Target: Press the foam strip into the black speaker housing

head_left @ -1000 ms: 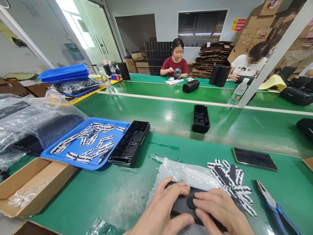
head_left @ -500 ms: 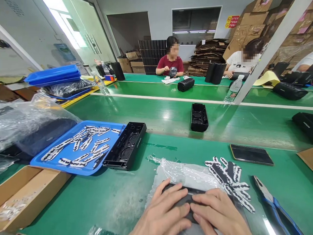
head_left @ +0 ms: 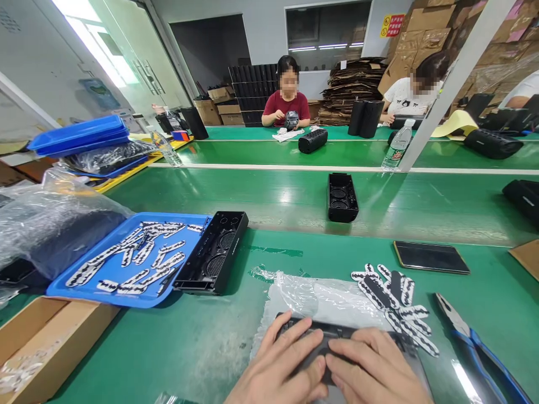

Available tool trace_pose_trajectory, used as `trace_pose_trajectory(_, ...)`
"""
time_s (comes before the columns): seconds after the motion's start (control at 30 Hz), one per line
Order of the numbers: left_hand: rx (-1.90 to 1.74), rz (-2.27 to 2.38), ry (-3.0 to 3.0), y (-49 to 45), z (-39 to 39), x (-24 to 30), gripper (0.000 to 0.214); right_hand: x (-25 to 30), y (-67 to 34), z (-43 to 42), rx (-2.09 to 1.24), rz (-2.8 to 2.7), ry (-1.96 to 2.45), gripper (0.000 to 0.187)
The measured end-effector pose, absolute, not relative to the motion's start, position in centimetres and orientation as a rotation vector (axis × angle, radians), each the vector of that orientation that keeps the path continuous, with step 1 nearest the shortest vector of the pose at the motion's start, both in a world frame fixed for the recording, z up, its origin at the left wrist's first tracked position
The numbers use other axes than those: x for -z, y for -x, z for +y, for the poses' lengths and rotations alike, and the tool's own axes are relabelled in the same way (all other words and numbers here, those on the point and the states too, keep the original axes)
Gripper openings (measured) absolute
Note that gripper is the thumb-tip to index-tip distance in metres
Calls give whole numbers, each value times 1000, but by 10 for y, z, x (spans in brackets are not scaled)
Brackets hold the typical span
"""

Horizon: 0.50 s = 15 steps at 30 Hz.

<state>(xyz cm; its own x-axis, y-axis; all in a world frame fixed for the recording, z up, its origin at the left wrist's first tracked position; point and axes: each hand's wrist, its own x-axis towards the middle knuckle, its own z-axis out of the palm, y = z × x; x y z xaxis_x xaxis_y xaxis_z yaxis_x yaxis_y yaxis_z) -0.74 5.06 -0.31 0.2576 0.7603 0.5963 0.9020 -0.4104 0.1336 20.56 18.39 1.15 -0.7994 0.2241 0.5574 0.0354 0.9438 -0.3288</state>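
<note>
- Green table (head_left: 189, 348) fills your view, running wide to both sides.
- Blue tray (head_left: 105, 294) sits far to your left, scattered with black-and-white strips.
- Black shell (head_left: 214, 252) lies open side up, touching the tray's right edge, with its long axis angled away from you.
- Clear bag (head_left: 320, 294) is spread right in front of you, crumpled.
- Black part (head_left: 341, 331) lies on that bag at the near edge. Its long axis runs straight left to right, and its broad face is up.
- Your left hand (head_left: 278, 367) lies flat on the part's left half, fingers stretched out and not clenched.
- Your right hand (head_left: 374, 370) lies flat on its right half, fingertips meeting the left's.
- Phone (head_left: 432, 257) lies face up, well off to the right.
- Pliers (head_left: 471, 339) lie near your right hand, nose pointing away.
- Loose strips (head_left: 396, 297) are fanned out just beside the part's right end.
</note>
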Motion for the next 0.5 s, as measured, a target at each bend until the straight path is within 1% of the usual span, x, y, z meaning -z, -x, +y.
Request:
trace_pose_trajectory(0.17,867,-1550,2316,9,50,0,18,-15,-207,180,-345,-2480,224,22)
trace_pose_trajectory(0.3,850,-1584,2355,9,52,-3,16,-13,-221,181,-309,-2509,303,31)
trace_pose_trajectory(0.43,874,-1596,2361,10,55,-8,16,-11,-233,182,-424,-2480,360,28)
trace_pose_trajectory(0.5,879,-1593,2405,11,54,-15,16,-11,-235,180,-480,-2448,388,31)
